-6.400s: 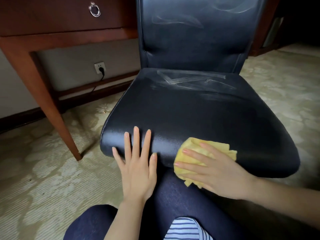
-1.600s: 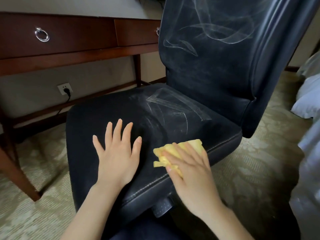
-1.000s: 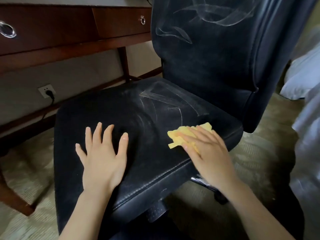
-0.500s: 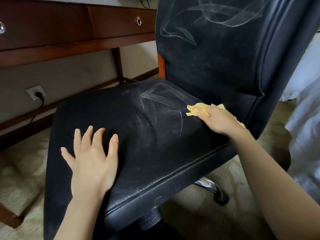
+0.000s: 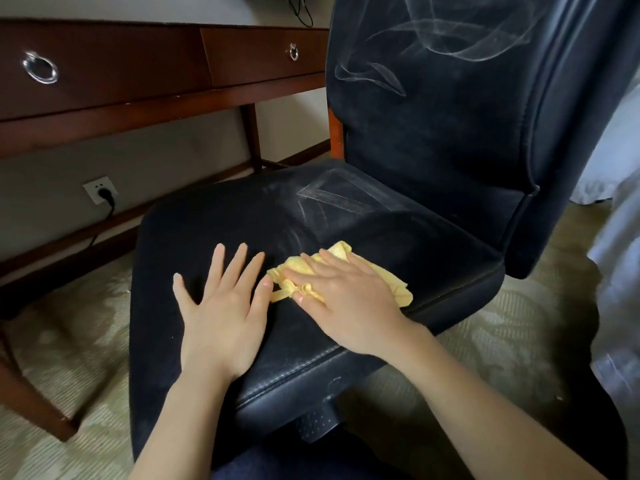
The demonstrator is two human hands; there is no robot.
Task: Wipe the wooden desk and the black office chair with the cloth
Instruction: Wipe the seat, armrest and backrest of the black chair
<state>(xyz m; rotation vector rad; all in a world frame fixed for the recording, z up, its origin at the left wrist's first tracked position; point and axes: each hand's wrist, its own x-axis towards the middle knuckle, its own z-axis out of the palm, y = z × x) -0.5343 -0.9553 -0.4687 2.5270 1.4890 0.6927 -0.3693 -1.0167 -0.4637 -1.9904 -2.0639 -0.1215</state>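
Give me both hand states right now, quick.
Left hand: open, flat on the chair seat, holding nothing.
Right hand: open, fingers straight, pressing the yellow cloth onto the seat.

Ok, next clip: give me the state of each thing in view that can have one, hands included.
Chair seat: dusty, streak marks toward its back.
Chair backrest: upright, pale swirl marks, not wiped clean.
Yellow cloth: crumpled, flat on the seat under the right hand.
Right hand: presses the cloth, fingers straight.
Left hand: flat on the seat, fingers spread.
Desk drawers: closed.
Wall socket: plug in.
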